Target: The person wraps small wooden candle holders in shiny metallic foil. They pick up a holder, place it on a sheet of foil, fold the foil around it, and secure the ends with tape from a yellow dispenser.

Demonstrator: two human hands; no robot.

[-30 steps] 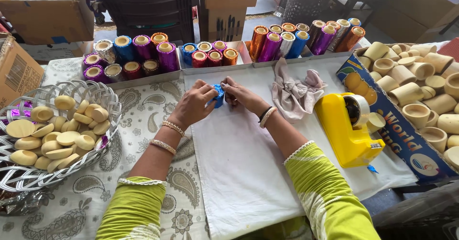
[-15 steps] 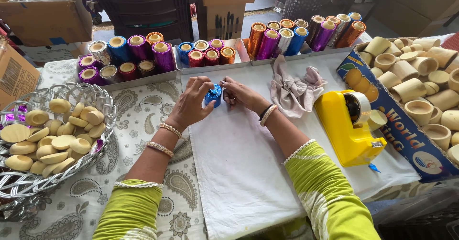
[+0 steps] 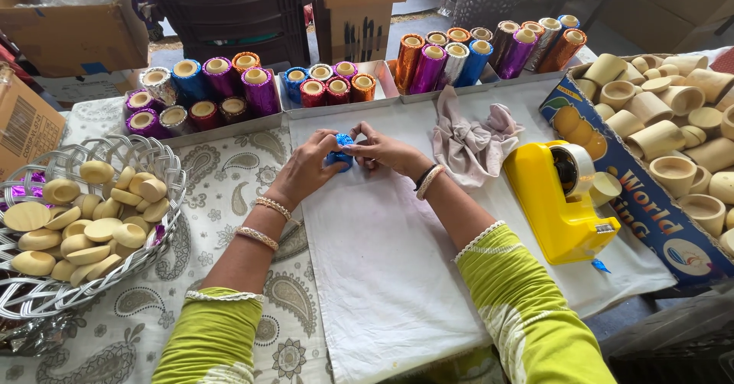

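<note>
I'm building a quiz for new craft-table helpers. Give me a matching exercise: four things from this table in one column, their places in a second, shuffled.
1. blue foil-wrapped piece
2. yellow tape dispenser
3. round wooden lids
4. bare wooden cups

A. in the silver woven basket, far left
B. in the cardboard box, far right
C. between the left hand and right hand
D. on the white cloth, right of the arms

Pairs: 1-C, 2-D, 3-A, 4-B

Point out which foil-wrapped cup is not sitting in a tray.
The small blue foil-wrapped cup, held between the left hand and right hand over the white cloth. All the others stand in the trays behind.
</note>
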